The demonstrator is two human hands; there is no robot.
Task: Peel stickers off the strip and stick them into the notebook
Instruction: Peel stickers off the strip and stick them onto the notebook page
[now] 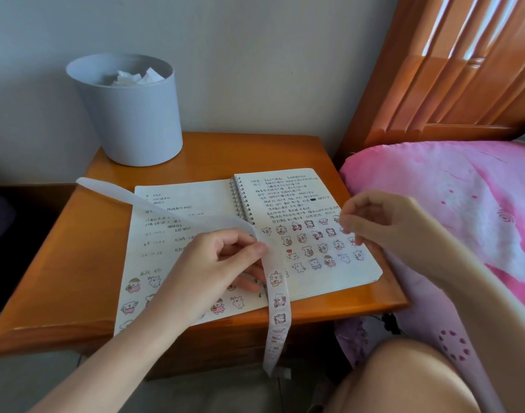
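Wooden nightstand: notebook, grey bin; left hand pinches strip, right hand: unclear.

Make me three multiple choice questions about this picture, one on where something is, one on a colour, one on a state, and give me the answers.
1. Where does the bin stand?
A: on the table's far left corner
B: on the floor
C: on a chair

2. What colour is the bedcover?
A: green
B: pink
C: black

3. What is the left hand doing?
A: lying flat
B: holding a pen
C: pinching the sticker strip

Answers:
1 A, the bin sits on the wood near the wall.
2 B, the bedcover beside the table is pink.
3 C, thumb and fingers close on the sticker strip.
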